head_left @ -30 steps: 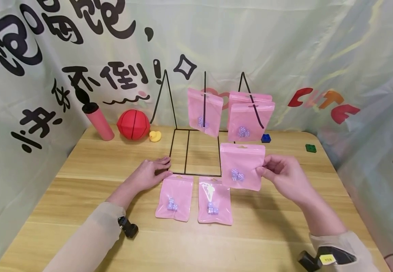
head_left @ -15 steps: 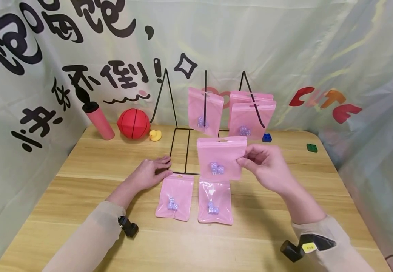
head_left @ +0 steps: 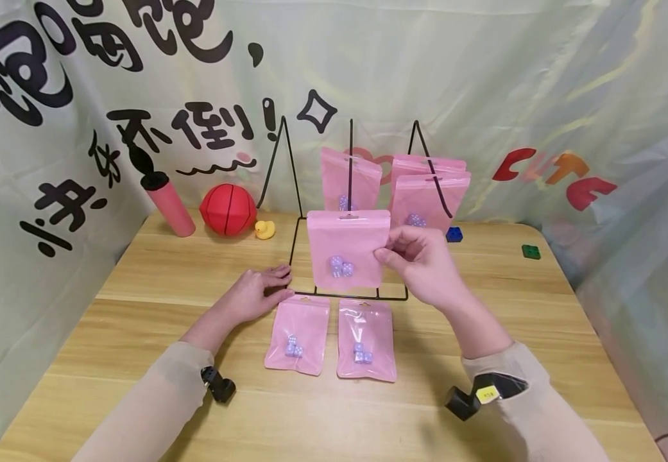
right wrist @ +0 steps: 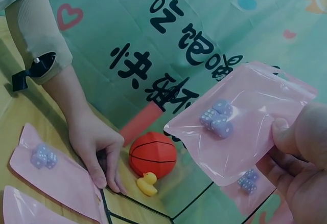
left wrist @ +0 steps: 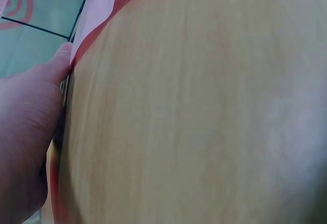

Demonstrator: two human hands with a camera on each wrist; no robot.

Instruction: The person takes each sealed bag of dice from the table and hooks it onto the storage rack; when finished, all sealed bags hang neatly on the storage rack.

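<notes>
My right hand point(head_left: 426, 263) pinches the right edge of a pink zip bag point(head_left: 322, 240) with purple dice point(head_left: 342, 267), held upright in front of the black wire rack point(head_left: 362, 298). In the right wrist view the dice point(right wrist: 217, 119) show through the bag's front. My left hand point(head_left: 255, 295) rests at the rack's front left corner, thumb and fingertips touching its base. One pink bag point(head_left: 365, 176) hangs on the middle hook, its lower part hidden by the held bag. Two more bags point(head_left: 440, 192) hang on the right hook; the left hook holds none.
Two pink bags of dice, a left one point(head_left: 297, 321) and a right one point(head_left: 365, 333), lie before the rack. Behind stand a pink cylinder point(head_left: 173, 208), a red ball point(head_left: 228, 210) and a yellow duck point(head_left: 265, 230). A blue block point(head_left: 453, 234) and green block point(head_left: 530, 251) lie right.
My right hand has carried the pink bag leftward and up, from right of the lying bags to in front of the middle hook. My left hand has stayed at the rack's corner.
</notes>
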